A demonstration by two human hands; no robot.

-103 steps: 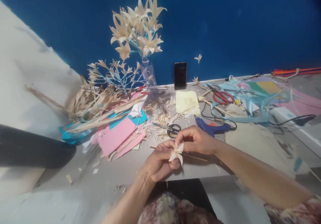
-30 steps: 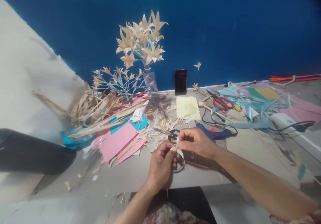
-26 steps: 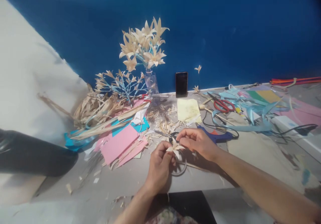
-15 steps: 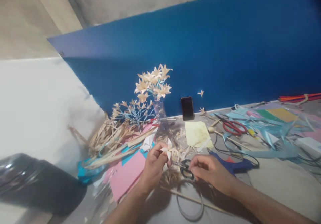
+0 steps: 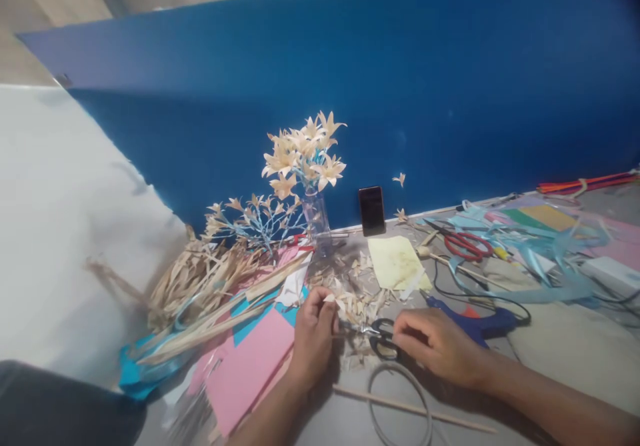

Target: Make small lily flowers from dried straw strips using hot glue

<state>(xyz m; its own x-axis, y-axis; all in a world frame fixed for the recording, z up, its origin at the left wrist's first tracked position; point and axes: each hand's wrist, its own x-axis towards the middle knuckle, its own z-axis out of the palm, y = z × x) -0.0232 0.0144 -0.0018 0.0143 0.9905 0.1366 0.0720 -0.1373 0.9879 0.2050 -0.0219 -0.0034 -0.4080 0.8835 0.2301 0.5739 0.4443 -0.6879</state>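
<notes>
Between the fingertips of my left hand (image 5: 317, 329), closed in a pinch, is a small cream flower (image 5: 329, 298) of dried husk, with only a petal tip showing. My right hand (image 5: 435, 346) is closed, thumb against curled fingers; whatever it may hold is too small or hidden to tell. Right beside its fingertips lie scissors (image 5: 384, 347) with black handles, blades pointing at my left hand. I cannot tell whether the right fingers touch them. Cream husk petals and scraps (image 5: 357, 303) are heaped between and beyond both hands.
A clear vase (image 5: 317, 226) of cream flowers stands behind, near a phone (image 5: 371, 211) leaning on the blue board (image 5: 450, 99). Pink card (image 5: 253, 369) and dried husks (image 5: 200, 279) lie left. Right are a blue glue gun (image 5: 477, 323) and red-handled scissors (image 5: 467, 246). In front: a ring (image 5: 373, 403), stick (image 5: 463, 424).
The flower in my left hand has turned or dropped behind the fingers and shows less. Both hands remain close to the black-handled scissors. The camera view has shifted a little.
</notes>
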